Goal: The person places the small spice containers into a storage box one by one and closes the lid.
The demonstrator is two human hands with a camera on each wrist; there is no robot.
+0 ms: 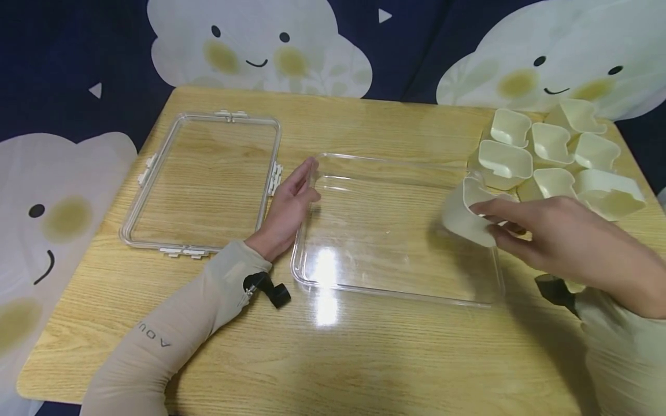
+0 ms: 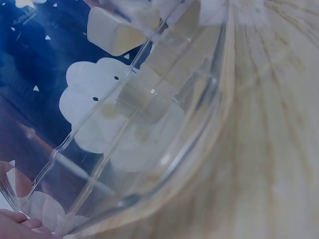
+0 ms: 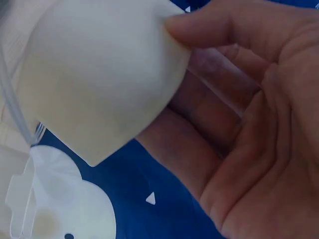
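A clear plastic box [image 1: 395, 294] stands in the middle of the wooden table. At its left wall is my left hand [image 1: 286, 211], holding the rim with the thumb over the edge and the fingers along the outside. My right hand [image 1: 562, 234] pinches a cream plastic cup [image 1: 460, 214] by its wall, between thumb and fingers. That cup is tilted above the box's right end. In the right wrist view the cup [image 3: 99, 84] fills the upper left, its inside hidden. The left wrist view looks through the clear box wall [image 2: 164, 159].
A clear lid [image 1: 203, 185] with white clips lies left of the box. Several more cream cups [image 1: 504, 164] stand grouped at the table's back right corner. Behind the table hangs dark blue cloth [image 1: 406, 52] with printed clouds.
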